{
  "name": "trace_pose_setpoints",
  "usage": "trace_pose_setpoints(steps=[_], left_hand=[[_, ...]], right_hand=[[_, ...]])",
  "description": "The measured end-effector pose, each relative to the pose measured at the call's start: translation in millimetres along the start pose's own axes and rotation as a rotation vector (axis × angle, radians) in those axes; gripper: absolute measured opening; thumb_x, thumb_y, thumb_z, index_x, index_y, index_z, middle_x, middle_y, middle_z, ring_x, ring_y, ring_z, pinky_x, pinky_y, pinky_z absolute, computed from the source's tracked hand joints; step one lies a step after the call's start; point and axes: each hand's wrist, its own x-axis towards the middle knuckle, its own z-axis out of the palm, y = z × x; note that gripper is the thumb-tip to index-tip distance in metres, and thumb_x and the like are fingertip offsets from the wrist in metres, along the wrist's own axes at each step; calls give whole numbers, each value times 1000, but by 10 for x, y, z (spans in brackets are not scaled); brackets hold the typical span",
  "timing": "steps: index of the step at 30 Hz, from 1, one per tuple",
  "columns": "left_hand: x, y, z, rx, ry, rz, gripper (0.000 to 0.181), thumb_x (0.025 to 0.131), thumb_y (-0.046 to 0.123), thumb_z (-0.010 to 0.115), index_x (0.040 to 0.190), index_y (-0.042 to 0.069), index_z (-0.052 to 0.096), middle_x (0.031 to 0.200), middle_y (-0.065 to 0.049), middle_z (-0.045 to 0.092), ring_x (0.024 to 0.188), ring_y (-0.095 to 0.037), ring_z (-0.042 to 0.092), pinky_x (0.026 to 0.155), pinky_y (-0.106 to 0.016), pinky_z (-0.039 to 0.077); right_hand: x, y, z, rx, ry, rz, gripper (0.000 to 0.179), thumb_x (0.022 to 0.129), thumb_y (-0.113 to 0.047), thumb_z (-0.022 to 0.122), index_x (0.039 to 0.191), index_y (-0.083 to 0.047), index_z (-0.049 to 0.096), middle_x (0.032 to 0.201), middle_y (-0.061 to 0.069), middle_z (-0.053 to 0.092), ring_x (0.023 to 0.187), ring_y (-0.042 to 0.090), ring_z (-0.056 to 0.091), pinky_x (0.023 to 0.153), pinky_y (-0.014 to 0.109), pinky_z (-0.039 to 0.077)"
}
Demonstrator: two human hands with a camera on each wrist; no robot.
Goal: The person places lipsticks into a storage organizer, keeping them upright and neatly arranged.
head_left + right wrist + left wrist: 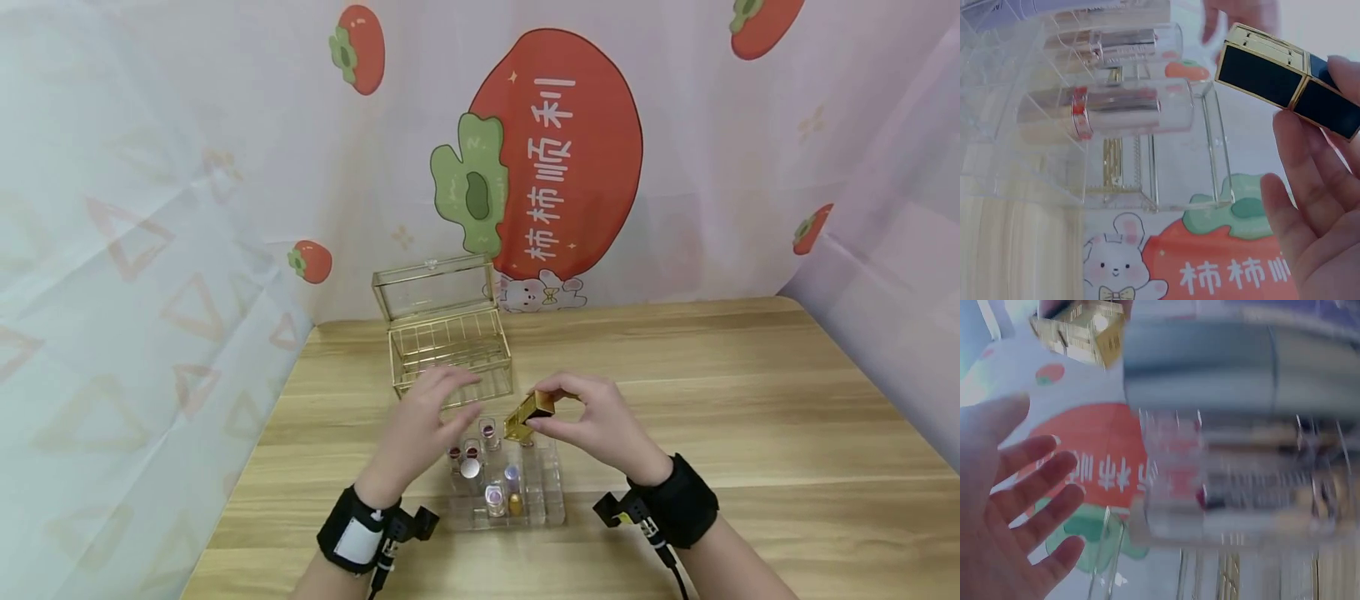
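My right hand (pixel 600 421) pinches a square black-and-gold lipstick tube (pixel 531 414) between thumb and fingers, above the back of a clear acrylic lipstick holder (pixel 555 504). The right wrist view shows the tube's black panels and gold edges (pixel 1266 72). Opposite it, my left hand (pixel 420 429) hovers over the holder's left side, fingers extended and apart. Nothing is in that hand (pixel 1016 512) in the left wrist view. Several lipsticks stand in the holder, among them a lilac one (pixel 512 477), a gold-capped one (pixel 515 504) and a silver-topped one (pixel 470 469).
Behind the holder stands a clear box with gold edges (pixel 450 337), its lid (pixel 435 292) raised. Both sit on a wooden table (pixel 712 400). A printed curtain (pixel 697 208) hangs along the table's far edge.
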Motion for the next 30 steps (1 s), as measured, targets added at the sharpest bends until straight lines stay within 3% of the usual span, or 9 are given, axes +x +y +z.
trace_pose_setpoints(steps=[3, 6, 13, 21, 26, 30], left_hand=[[42, 120, 43, -62, -78, 71, 57, 82, 23, 74, 131, 4, 53, 116, -7, 63, 109, -15, 52, 93, -40, 50], [67, 195, 102, -88, -109, 94, 60, 80, 22, 76, 132, 5, 52, 113, -5, 64, 107, -12, 54, 91, -36, 51], [55, 266, 207, -138, -62, 120, 48, 80, 16, 76, 123, 3, 57, 103, -4, 67, 95, -9, 58, 79, -35, 57], [92, 306, 209, -166, -53, 146, 41, 82, 9, 73, 119, 0, 57, 99, -7, 67, 89, -10, 60, 71, -23, 58], [122, 266, 168, -164, -61, 156, 43, 82, 7, 72, 121, 0, 56, 102, -9, 67, 92, -12, 60, 76, -28, 58], [141, 194, 100, -147, -27, 140, 45, 82, 7, 73, 124, 0, 57, 104, -10, 68, 94, -15, 62, 79, -34, 57]], right_hand=[[34, -8, 37, 0, 14, -43, 29, 69, 0, 80, 96, 3, 68, 85, 10, 67, 82, 17, 59, 71, 40, 55], [58, -17, 63, 6, 24, -70, 30, 68, 0, 81, 95, 2, 68, 86, 11, 67, 82, 18, 59, 70, 40, 55], [68, -19, 95, 27, 36, -91, 29, 67, 0, 82, 93, 2, 69, 86, 11, 67, 81, 18, 59, 69, 38, 55], [44, 48, 125, 3, 25, -85, 30, 70, -2, 80, 98, 2, 68, 89, 9, 68, 84, 16, 58, 71, 40, 54], [-22, 277, 184, 0, 10, -53, 38, 73, -8, 80, 108, -3, 67, 92, 5, 66, 86, 16, 58, 73, 40, 54], [-72, 368, 185, 23, 13, -13, 45, 75, -12, 79, 117, -6, 64, 92, 3, 65, 83, 14, 60, 70, 39, 55]])
